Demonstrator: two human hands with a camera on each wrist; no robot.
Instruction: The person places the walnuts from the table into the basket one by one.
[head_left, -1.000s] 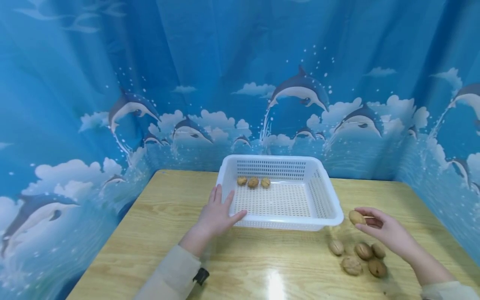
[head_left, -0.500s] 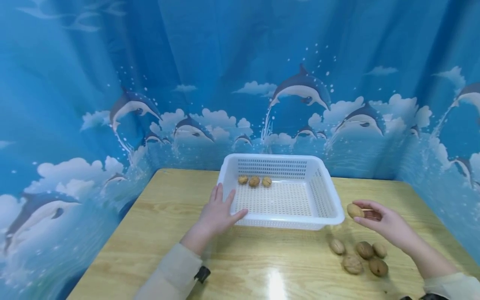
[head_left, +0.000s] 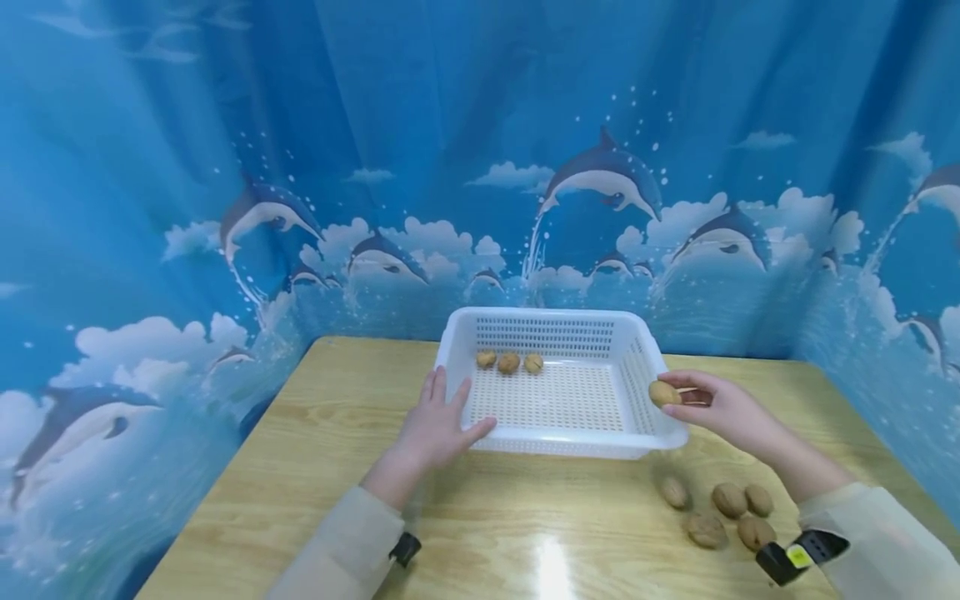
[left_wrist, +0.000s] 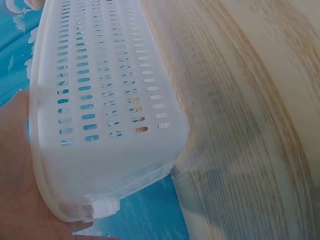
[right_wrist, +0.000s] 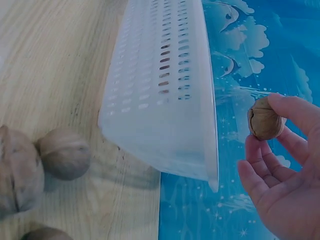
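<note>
A white plastic basket (head_left: pixel 555 437) with slotted walls stands on the table, three walnuts (head_left: pixel 508 362) in a row near its back left corner. My left hand (head_left: pixel 431 429) rests on the basket's left front corner, fingers spread and fairly straight; the left wrist view has the palm (left_wrist: pixel 17 165) against the rim. Between thumb and fingertips my right hand (head_left: pixel 716 407) pinches a walnut (head_left: pixel 663 393) over the basket's right rim. That same walnut (right_wrist: pixel 265 119) appears in the right wrist view, above the rim, with a dark crack along its shell.
Several loose walnuts (head_left: pixel 729 500) lie on the wooden table (head_left: pixel 315 467) in front of the basket's right corner, below my right forearm. A blue dolphin-print curtain (head_left: pixel 480 167) hangs behind the table and along both sides.
My right hand has carried the pinched walnut left and up, from beside the basket to over its right rim. My left hand and the loose walnuts stay where they were.
</note>
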